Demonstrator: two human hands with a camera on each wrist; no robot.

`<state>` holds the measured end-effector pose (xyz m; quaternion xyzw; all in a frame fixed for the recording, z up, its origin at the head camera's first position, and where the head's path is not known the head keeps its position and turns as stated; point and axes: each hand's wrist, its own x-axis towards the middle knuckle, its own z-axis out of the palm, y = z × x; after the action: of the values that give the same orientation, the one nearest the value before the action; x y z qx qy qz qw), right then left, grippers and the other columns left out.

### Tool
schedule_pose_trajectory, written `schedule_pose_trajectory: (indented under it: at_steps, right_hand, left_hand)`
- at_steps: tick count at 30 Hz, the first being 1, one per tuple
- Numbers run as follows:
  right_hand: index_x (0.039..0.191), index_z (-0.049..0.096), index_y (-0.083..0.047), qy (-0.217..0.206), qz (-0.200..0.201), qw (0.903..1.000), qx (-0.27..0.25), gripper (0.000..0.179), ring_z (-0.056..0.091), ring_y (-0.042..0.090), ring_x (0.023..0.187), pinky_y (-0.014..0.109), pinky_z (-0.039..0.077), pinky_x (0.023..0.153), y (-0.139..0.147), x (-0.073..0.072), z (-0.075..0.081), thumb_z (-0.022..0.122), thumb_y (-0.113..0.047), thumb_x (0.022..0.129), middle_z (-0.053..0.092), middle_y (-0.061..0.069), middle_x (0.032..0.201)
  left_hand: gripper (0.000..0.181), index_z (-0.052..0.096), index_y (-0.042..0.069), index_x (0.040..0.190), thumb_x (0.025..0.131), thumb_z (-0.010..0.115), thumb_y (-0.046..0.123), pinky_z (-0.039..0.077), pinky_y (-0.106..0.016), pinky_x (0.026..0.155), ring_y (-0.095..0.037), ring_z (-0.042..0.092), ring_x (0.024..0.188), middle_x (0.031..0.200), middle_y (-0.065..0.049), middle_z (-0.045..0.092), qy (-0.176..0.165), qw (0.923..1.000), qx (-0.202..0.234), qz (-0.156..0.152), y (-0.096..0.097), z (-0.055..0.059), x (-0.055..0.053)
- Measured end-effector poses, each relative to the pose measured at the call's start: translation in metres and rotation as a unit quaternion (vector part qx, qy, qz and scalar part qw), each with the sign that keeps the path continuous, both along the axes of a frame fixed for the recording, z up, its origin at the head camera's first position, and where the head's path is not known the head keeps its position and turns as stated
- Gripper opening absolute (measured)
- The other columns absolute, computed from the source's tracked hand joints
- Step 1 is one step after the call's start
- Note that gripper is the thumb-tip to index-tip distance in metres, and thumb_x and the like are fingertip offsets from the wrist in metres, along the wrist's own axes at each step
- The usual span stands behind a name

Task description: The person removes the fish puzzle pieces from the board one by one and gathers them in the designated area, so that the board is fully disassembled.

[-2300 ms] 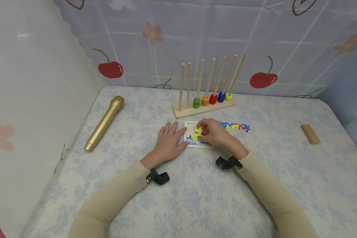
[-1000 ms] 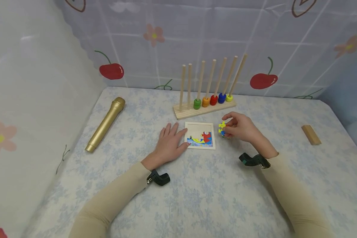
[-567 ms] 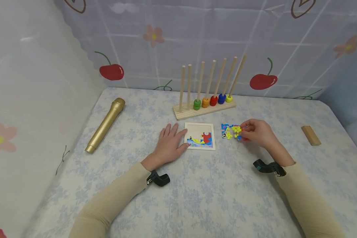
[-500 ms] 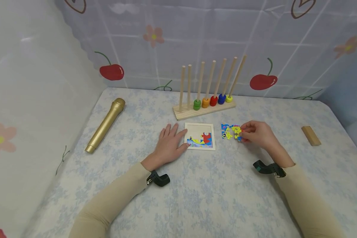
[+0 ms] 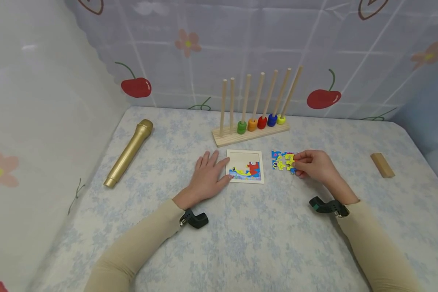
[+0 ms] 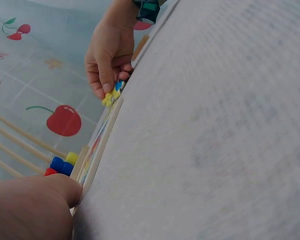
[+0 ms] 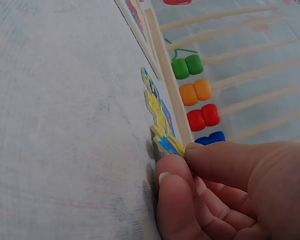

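My left hand (image 5: 206, 174) lies flat on the table, fingers spread, with index finger and thumb at the left edge of a small wooden puzzle tray (image 5: 242, 157). Joined pieces in blue, yellow and red fill the tray's lower part; its upper part is bare wood. To the right of the tray, my right hand (image 5: 316, 165) pinches a yellow and blue jigsaw piece (image 7: 169, 145) between thumb and fingers. That piece is held low beside several loose jigsaw pieces (image 5: 276, 155), overlapping them in the head view. The fingers hide some of the pieces on the right.
A wooden bead rack (image 5: 224, 140) with upright pegs and coloured beads stands behind the tray. A gold microphone (image 5: 128, 154) lies at the left. A small wooden block (image 5: 382, 165) lies far right. A patterned curtain (image 5: 219, 52) closes off the back.
From over the tray, my right hand has moved right to the loose pieces, uncovering the red piece in the tray. During the last half second it has barely shifted. My left hand stays put.
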<state>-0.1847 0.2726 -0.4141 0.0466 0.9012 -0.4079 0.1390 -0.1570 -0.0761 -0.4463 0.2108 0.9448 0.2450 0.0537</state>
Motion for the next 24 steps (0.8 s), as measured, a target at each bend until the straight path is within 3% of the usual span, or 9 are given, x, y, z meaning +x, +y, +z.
schedule_pose_trajectory:
  at_steps: [15,24]
  right_hand:
    - [0.118,0.064,0.002,0.019,-0.001,0.9989,0.042,0.029,0.061,0.012,0.061,0.026,0.053,0.055,-0.0029,0.0029,-0.0012,0.066,-0.020,0.099,0.070,0.004,0.082]
    - [0.113,0.066,0.002,0.039,0.003,0.9973,0.063,0.026,0.060,0.013,0.059,0.027,0.052,0.052,-0.0052,0.0050,-0.0008,0.066,-0.019,0.098,0.069,0.006,0.079]
  left_hand:
    - [0.059,0.045,0.015,0.155,0.103,0.055,0.039,0.011,-0.064,0.124,-0.049,0.009,0.157,0.168,-0.024,0.023,0.001,1.0000,0.006,0.001,0.0001,-0.0003,-0.0004]
    - [0.059,0.045,0.015,0.155,0.103,0.055,0.040,0.011,-0.064,0.124,-0.048,0.008,0.157,0.168,-0.024,0.023,-0.002,1.0000,0.003,0.003,0.0000,-0.0011,-0.0012]
